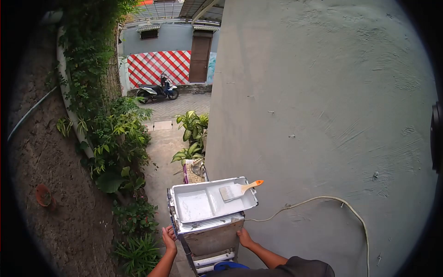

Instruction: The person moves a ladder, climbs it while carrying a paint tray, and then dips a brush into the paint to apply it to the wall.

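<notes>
Your left hand and your right hand hold the two sides of the stepladder, just under its top, with the fingers wrapped around the edges as far as I can see; the fingertips themselves are hidden. On top of the ladder sits the paint tray, white and shallow, with wet paint in its left part, and the brush lies loose across its right part, the orange handle pointing toward the grey wall. I judge the ladder to be stiff and rather heavy, so the side rails are a good place to hold. The tray looks light and slippery with paint, and it may slide or spill if the ladder tilts. A pale cable runs along the wall near your right hand.
</notes>
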Tool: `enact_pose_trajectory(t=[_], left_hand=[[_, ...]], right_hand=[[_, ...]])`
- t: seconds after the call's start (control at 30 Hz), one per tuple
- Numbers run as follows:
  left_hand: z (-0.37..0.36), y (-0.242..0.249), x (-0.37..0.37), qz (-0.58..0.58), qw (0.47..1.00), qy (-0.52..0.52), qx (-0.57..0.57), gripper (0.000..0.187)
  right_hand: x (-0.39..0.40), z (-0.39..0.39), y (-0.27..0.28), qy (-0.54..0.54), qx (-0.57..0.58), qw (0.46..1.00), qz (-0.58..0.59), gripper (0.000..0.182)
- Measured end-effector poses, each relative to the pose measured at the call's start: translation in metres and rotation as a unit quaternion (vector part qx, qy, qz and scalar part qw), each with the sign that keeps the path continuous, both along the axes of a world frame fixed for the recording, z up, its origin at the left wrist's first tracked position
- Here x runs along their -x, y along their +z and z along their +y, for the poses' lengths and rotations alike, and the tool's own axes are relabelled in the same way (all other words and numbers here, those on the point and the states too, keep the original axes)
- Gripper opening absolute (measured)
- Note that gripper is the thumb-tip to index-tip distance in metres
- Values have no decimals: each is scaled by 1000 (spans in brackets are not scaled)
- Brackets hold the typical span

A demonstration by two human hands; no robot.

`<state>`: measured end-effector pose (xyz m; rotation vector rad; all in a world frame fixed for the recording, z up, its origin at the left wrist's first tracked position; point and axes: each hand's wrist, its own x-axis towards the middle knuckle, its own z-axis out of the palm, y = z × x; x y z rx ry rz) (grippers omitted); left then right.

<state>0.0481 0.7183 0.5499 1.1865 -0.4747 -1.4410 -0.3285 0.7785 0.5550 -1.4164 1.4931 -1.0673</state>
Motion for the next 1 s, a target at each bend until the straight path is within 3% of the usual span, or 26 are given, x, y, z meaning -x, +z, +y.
enact_pose_trajectory(t=[0.03, 0.13, 0.23, 0.3, 0.33, 0.43, 0.53, 0.63, 0.67, 0.73, 0.77, 0.83, 0.87, 0.93, 1.0], left_hand=[[-13, 14, -3, -49, 999, -13, -4, 62], [-42, 68, -12, 63, 995, -76, 17, 58], [-60, 101, -12, 19, 992, -123, -22, 48], [-72, 75, -11, -126, 980, -154, -2, 36], [-69, 89, 7, -153, 986, -70, 14, 28], [-81, 56, 4, -169, 983, -68, 35, 24], [-94, 44, -1, -178, 981, -78, -11, 24], [-97, 37, 5, -211, 976, -42, 19, 24], [-96, 34, 7, -168, 985, -25, 22, 24], [-98, 29, 8, -160, 987, -18, 29, 24], [-96, 26, 6, -149, 988, -14, 34, 23], [-85, 53, 11, -101, 994, -11, 28, 26], [-84, 54, 11, -101, 994, -9, 35, 26], [-87, 43, 7, -92, 995, -11, 42, 25], [-84, 39, 7, -79, 996, -10, 37, 23]], right_hand=[[2, 0, -2, 13, -2, 1000, 4, 68], [7, -1, 3, 38, -15, 999, 3, 66], [10, -2, 8, 50, -32, 998, -4, 64], [13, -6, 9, 83, -82, 993, 3, 70], [9, -5, 20, 79, -64, 995, -16, 69], [13, -10, 3, 80, -62, 995, -11, 68], [19, -15, -13, 102, -87, 991, -16, 71], [31, -24, -13, 145, -121, 982, -6, 71], [37, -25, -10, 148, -118, 982, -6, 71], [32, -19, 58, 169, -245, 944, -142, 64], [37, -20, 56, 175, -247, 942, -144, 64], [50, -25, 48, 96, -283, 886, -353, 61], [57, -31, 43, 132, -266, 830, -471, 53], [65, -43, 29, 156, -215, 805, -530, 39], [51, -50, 62, 72, -262, 830, -487, 36]])
